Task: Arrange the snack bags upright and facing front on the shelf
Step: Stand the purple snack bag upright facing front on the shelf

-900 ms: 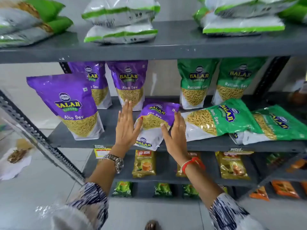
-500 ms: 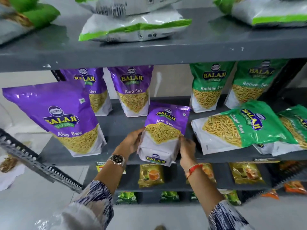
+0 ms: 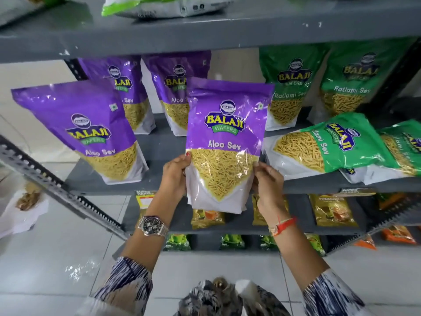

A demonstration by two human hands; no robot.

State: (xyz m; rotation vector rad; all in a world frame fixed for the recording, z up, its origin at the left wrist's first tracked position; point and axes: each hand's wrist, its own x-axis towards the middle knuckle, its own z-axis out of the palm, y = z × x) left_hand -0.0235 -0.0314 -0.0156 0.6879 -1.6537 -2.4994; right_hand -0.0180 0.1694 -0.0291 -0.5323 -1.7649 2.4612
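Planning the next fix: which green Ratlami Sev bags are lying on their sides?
The two front green bags at the right lie flat, print sideways; the two rear green bags stand upright, facing front.

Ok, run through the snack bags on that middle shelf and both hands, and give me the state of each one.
Held Aloo Sev bag: upright, front facing, off the shelf.
Left hand: gripping its left edge.
Right hand: gripping its right edge.
Front left Aloo Sev bag: standing, front facing.
Two rear Aloo Sev bags: standing.
Two rear Ratlami Sev bags: standing.
Two front Ratlami Sev bags: lying on their sides.
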